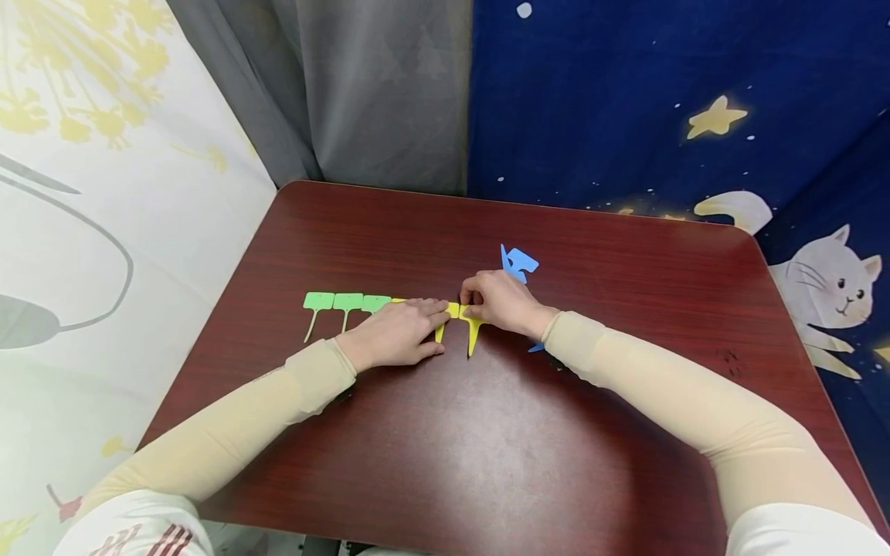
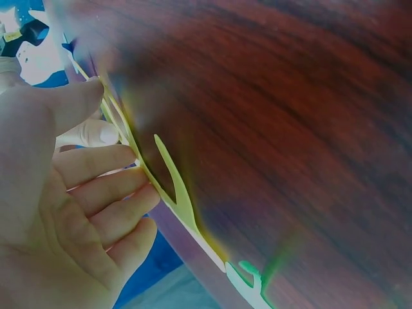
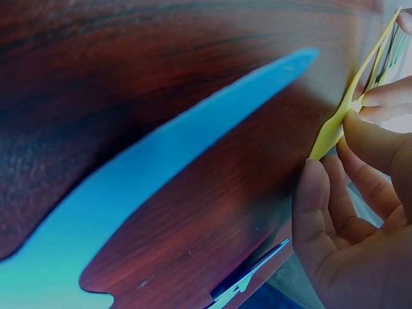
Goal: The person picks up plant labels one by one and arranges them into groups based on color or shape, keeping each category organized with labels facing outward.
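Observation:
T-shaped plastic plant labels lie in a row on the table, green ones [image 1: 319, 300] at the left and yellow ones to their right. My left hand [image 1: 399, 333] rests over the yellow part of the row, its fingers extended and covering some of the labels. At the row's right end, my right hand [image 1: 507, 301] pinches a yellow plant label [image 1: 474, 332] by its head, thumb and fingertips at the edges. This label's pointed stem faces me. In the right wrist view, the same yellow label [image 3: 331, 132] lies between thumb and fingers.
Blue plant labels [image 1: 520, 261] lie overlapping just beyond my right hand, and another blue tip [image 1: 536, 347] shows beneath the right wrist. The dark red wooden table [image 1: 431, 455] ends at a grey curtain [image 1: 389, 100] and a blue printed curtain [image 1: 598, 100].

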`<state>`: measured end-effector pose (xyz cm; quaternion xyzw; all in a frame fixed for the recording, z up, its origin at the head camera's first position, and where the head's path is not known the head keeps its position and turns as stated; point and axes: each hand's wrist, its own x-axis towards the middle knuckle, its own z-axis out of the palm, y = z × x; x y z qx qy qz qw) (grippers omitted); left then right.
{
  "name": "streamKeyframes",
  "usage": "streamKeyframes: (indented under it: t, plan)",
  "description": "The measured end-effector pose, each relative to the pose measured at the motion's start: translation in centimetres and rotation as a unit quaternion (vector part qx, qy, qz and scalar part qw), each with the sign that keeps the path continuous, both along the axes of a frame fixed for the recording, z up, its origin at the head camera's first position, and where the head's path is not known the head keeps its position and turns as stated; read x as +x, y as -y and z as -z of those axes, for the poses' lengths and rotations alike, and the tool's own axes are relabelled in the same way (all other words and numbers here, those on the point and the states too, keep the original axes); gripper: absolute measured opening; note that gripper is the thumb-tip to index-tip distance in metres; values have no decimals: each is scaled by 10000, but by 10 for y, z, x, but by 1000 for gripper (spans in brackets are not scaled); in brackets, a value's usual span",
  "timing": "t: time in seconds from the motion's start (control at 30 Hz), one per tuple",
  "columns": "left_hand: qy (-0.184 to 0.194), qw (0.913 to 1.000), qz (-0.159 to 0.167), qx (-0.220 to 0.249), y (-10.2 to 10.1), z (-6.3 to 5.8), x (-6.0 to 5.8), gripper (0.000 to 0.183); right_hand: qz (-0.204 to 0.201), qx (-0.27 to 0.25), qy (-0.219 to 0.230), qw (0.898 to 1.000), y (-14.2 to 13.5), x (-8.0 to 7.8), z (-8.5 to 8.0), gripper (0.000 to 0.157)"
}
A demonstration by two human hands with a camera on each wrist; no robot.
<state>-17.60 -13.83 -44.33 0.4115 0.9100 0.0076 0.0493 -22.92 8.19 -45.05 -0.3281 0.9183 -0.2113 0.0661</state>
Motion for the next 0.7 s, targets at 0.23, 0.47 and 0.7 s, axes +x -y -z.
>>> streamKeyframes:
  t: [0.23,0.47,0.7]
  plan:
    - [14,10000,1,82,0,-2,1,60,-90,15,-14,10000,0,0,-2,12]
    - [1,9997,-33,250,2,-2,3,57,-166,0,-71,9998,0,0,-1,12]
    - [-18,9996,4,293,2,-2,4,56,-201,-22,-33,9998,-1,1,-1,12]
